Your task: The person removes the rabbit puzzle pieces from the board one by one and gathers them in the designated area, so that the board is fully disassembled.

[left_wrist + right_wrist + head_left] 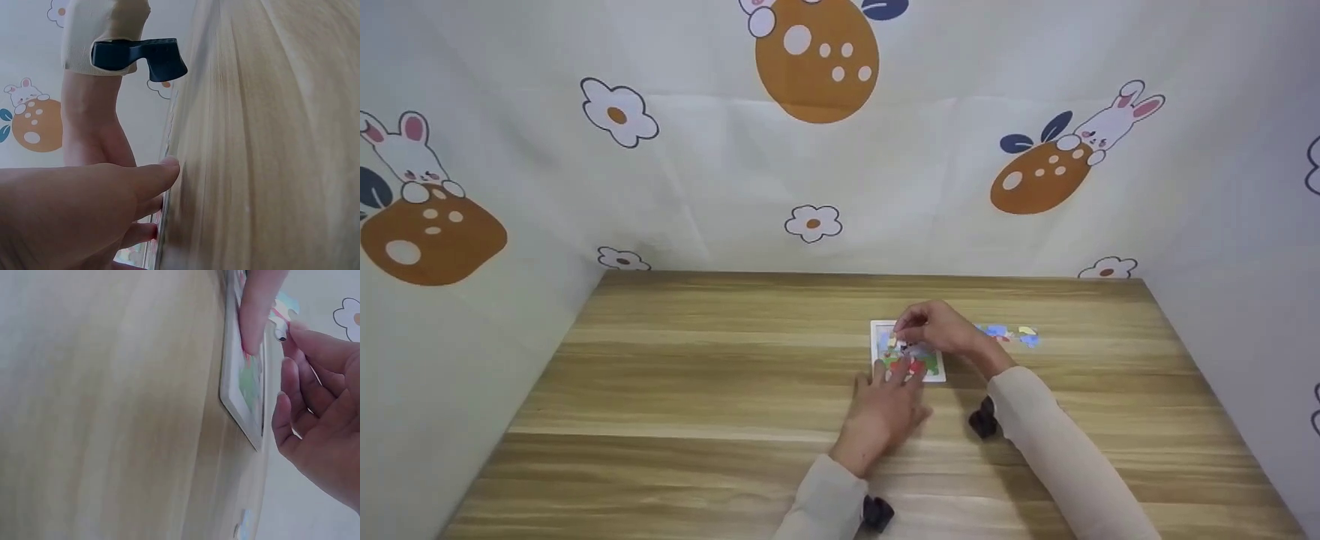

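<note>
A small jigsaw puzzle in a white frame tray lies on the table, its picture partly filled with colourful pieces. My right hand is over the tray's upper part and pinches a puzzle piece between thumb and finger; in the right wrist view the piece stands tilted above the tray. The left hand rests on the tray's near edge, fingers spread and straight on the picture. In the left wrist view the left hand hides most of the puzzle.
Several loose puzzle pieces lie on the wooden table right of the tray, partly behind the right forearm. A patterned cloth stands along the table's back and sides. Each wrist carries a black camera mount.
</note>
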`<state>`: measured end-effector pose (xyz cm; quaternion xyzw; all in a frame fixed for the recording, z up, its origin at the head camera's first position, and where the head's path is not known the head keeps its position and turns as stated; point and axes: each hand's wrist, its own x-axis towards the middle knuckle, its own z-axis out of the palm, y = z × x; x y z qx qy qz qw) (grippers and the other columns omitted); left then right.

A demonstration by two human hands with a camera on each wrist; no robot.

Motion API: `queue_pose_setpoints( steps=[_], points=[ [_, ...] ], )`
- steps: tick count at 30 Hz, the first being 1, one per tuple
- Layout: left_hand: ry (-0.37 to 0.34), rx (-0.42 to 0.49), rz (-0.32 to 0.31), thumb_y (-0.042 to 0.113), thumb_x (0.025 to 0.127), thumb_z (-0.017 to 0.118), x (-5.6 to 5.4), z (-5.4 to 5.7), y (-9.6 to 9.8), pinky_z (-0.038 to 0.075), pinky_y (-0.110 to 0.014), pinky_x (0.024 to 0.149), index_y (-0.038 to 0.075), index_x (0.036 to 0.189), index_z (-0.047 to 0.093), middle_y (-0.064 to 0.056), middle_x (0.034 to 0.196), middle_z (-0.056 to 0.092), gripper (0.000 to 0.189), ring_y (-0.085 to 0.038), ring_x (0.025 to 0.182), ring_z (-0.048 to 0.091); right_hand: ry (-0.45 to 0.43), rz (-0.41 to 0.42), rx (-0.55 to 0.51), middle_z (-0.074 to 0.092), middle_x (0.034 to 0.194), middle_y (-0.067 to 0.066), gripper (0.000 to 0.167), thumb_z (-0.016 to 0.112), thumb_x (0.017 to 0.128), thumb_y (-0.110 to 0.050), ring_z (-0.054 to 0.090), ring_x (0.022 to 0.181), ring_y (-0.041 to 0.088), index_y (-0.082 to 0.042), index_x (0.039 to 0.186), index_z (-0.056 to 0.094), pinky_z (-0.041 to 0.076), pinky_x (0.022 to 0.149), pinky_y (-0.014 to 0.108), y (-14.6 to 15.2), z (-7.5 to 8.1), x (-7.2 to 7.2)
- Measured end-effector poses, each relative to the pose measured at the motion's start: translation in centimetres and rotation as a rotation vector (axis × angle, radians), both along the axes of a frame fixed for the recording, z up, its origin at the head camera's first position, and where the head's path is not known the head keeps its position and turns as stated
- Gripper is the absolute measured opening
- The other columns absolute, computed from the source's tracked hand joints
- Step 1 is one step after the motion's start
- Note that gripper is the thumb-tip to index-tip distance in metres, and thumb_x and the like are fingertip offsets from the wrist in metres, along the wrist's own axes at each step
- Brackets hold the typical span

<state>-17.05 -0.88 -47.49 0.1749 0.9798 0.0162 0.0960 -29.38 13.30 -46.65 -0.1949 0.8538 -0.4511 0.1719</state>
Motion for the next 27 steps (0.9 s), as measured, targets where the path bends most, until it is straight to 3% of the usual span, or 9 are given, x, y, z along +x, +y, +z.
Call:
queue_pose_setpoints(
  steps=[6,12,19,27],
  points=[
    [0.002,0.024,-0.004,0.052,0.102,0.047,0.0,0.0,0.0,0.04,-0.059,0.111,0.027,0.157,0.034,0.002,0.163,0.034,0.061,-0.033,0.143,0.036,0.031,-0.059,0.036,0.071,0.097,0.004,0.011,0.07,0.094,-0.014,0.061,0.089,0.01,-0.005,0.099,0.073,0.051,0.082,0.023,2.0,1.1,0.2],
    [0.005,-0.003,-0.005,0.052,0.102,0.046,0.0,0.1,0.0,0.041,-0.057,0.11,0.028,0.158,0.031,0.002,0.164,0.031,0.062,-0.032,0.145,0.036,0.044,-0.048,0.048,0.071,0.101,0.008,0.011,0.068,0.095,-0.011,0.06,0.087,0.012,-0.003,0.101,0.072,0.051,0.076,0.02,5.3,1.7,0.7],
    [-0.009,0.0,-0.004,0.051,0.102,0.046,0.2,0.4,-0.1,0.04,-0.057,0.113,0.027,0.159,0.029,0.001,0.166,0.029,0.063,-0.033,0.148,0.034,0.053,-0.013,0.07,0.07,0.097,0.013,0.011,0.069,0.093,-0.008,0.057,0.084,0.012,0.0,0.1,0.071,0.049,0.07,0.018,8.5,1.2,1.4],
    [-0.031,0.008,-0.002,0.051,0.103,0.046,0.0,0.1,0.0,0.036,-0.059,0.116,0.027,0.159,0.03,0.0,0.166,0.028,0.063,-0.034,0.15,0.031,0.012,-0.009,0.113,0.07,0.097,0.012,0.011,0.067,0.092,-0.005,0.057,0.083,0.011,0.003,0.1,0.07,0.048,0.072,0.018,10.9,0.4,1.7]
  ],
)
